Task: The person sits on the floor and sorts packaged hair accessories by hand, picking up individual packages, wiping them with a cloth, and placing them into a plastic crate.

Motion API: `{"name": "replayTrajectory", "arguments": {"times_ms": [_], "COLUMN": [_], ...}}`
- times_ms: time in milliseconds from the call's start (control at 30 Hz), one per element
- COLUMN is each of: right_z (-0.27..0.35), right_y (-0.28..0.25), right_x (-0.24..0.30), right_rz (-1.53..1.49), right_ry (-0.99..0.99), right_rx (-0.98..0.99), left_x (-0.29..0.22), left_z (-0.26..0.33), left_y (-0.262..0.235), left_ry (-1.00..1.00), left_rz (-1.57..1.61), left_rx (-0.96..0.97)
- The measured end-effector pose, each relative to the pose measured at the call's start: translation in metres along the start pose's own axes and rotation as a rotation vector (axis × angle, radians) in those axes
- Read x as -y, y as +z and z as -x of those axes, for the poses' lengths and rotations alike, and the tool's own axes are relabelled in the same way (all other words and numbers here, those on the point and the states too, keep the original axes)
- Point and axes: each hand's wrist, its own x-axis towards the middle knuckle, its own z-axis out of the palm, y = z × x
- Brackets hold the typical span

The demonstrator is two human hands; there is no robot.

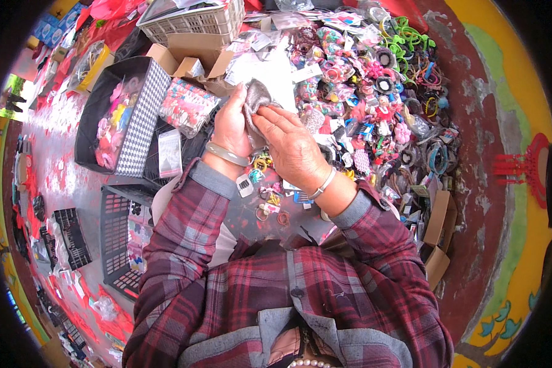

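Observation:
A piece of shiny grey-brown cloth (259,97) is between my two hands, above the middle of the table. My left hand (228,126), with a pale bangle at the wrist, grips it from the left, thumb pointing up along its edge. Across its lower part lie the fingers of my right hand (293,147), pressing it against the left hand; a light bracelet circles that wrist. Part of the cloth is hidden under the fingers. Below the hands, small hair ties (270,205) and a white tag (245,186) lie on the grey tabletop.
A large heap of hair accessories (374,116) covers the right side. To the left stand a houndstooth-sided box (142,116), a bag of printed pieces (189,105) and a black plastic basket (107,236). An open cardboard box (218,64) and a beige crate (193,23) are farther back.

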Motion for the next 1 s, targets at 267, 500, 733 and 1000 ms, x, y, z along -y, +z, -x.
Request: {"name": "replayTrajectory", "arguments": {"times_ms": [267,500,733,1000], "right_z": [0.009,0.005,-0.005,-0.015], "right_y": [-0.023,-0.026,-0.012,-0.023], "right_x": [-0.051,-0.065,-0.032,-0.031], "right_rz": [0.06,-1.449,-1.396,0.417], "right_ry": [0.267,0.936,0.973,-0.04], "right_rx": [-0.077,-0.069,-0.112,-0.217], "left_x": [-0.027,-0.026,-0.012,-0.003], "left_z": [0.006,0.007,0.005,0.005], "left_y": [0.01,0.017,0.023,0.018], "left_ry": [0.168,0.321,0.3,0.19], "left_rz": [-0.036,-0.009,-0.046,-0.054], "left_rx": [0.04,0.016,0.08,0.198]}}
